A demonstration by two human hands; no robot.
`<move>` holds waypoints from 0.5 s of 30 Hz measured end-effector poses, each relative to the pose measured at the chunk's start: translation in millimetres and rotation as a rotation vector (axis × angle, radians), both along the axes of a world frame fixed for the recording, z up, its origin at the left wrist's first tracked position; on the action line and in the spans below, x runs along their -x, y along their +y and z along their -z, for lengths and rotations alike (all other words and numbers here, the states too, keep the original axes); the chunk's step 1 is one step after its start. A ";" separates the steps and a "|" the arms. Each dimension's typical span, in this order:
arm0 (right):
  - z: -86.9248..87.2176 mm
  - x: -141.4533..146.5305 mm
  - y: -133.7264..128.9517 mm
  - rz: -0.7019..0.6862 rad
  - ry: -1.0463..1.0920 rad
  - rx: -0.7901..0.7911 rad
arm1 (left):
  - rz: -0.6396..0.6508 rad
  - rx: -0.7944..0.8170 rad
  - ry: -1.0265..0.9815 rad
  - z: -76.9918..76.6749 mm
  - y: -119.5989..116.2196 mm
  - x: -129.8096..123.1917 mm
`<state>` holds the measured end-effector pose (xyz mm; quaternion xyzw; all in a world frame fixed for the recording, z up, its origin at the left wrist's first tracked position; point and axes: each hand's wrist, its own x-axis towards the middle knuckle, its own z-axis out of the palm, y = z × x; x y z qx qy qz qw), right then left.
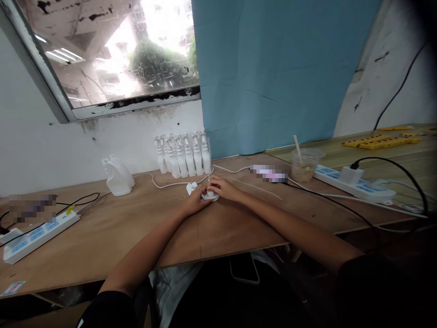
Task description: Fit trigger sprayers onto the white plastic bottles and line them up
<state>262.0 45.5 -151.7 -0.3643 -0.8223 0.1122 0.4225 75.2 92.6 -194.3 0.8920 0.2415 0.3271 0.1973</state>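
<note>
Near the middle of the table, my left hand (195,201) and my right hand (222,189) meet over a small white plastic part (210,195). The left fingers close round its side and base, while the right fingers pinch at its top. A thin pale tube (209,157) seems to rise from the right fingertips. Fingers hide much of the part, so its exact kind is unclear. Just left of the hands lies another small white piece (191,187). Behind them, several white spray-bottle-shaped pieces (184,157) stand in a row against the wall.
A white handled bottle (119,175) stands to the left. Power strips (44,234) lie at both sides with cables. At the right are a plastic cup (303,166) with a stick and a blurred phone-like object (269,173). A phone (244,269) rests on my lap.
</note>
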 end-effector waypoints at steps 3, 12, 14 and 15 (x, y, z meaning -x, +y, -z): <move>2.9 0.1 3.1 0.024 0.115 0.093 | 0.006 -0.001 0.005 0.2 0.2 -0.2; 9.5 2.9 17.5 0.022 0.171 0.317 | 0.009 -0.028 -0.003 -2.2 -5.1 -0.1; 10.4 4.0 19.7 0.015 0.158 0.326 | 0.011 -0.046 -0.002 -0.8 -4.1 -0.7; 10.9 4.2 20.2 0.014 0.151 0.325 | 0.016 -0.055 -0.003 -0.1 -3.5 -1.0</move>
